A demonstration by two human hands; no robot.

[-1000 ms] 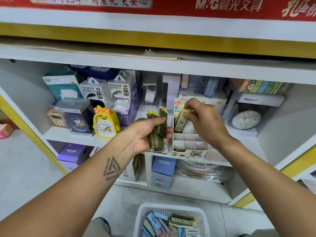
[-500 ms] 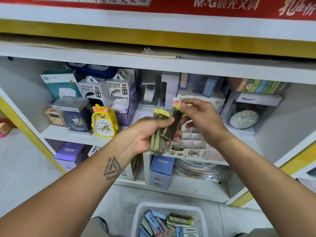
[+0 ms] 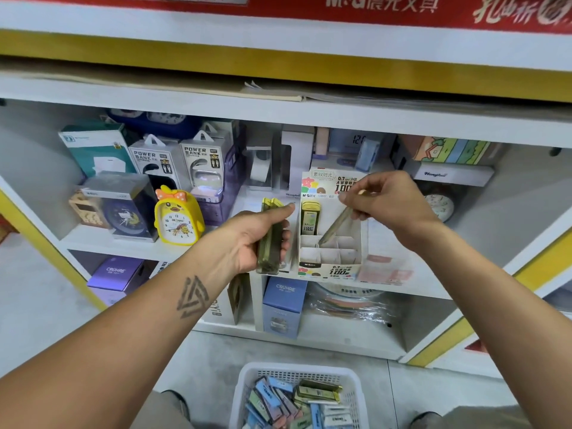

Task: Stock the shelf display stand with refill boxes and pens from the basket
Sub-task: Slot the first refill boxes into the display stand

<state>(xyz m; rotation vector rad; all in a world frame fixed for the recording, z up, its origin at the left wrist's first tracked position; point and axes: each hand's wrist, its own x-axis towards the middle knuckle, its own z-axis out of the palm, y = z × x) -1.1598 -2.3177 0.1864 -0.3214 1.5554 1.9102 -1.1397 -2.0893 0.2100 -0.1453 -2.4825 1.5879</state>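
From the head camera, the cardboard display stand (image 3: 329,249) sits on the middle shelf (image 3: 123,246), and everything else is placed from it. One olive refill box (image 3: 309,218) already stands upright in the stand's back left slot. Over the stand's right half, the right hand (image 3: 385,201) pinches the top end of another olive refill box (image 3: 335,224) between thumb and fingertips; the box slants down to the left, its lower end at the slots in the stand's middle row. Whether that end touches the dividers I cannot tell.

Just left of the stand, the left hand (image 3: 257,236) is wrapped round a small stack of olive boxes (image 3: 270,236) held on end, yellow caps up, thumb stretched along the top toward the stand. The stack hangs beside the stand's left wall, apart from the slanted box.

Further left of the stand on the same shelf stands a yellow duck alarm clock (image 3: 176,216), with two power bank packs (image 3: 173,162) behind it. Behind the stand to the right, a round clock (image 3: 439,205) is partly hidden by the right hand.

Below the stand, on the floor, a white basket (image 3: 297,373) holds a jumble of blue, pink and olive refill boxes; a blue carton (image 3: 283,301) stands on the lower shelf just under the stand.
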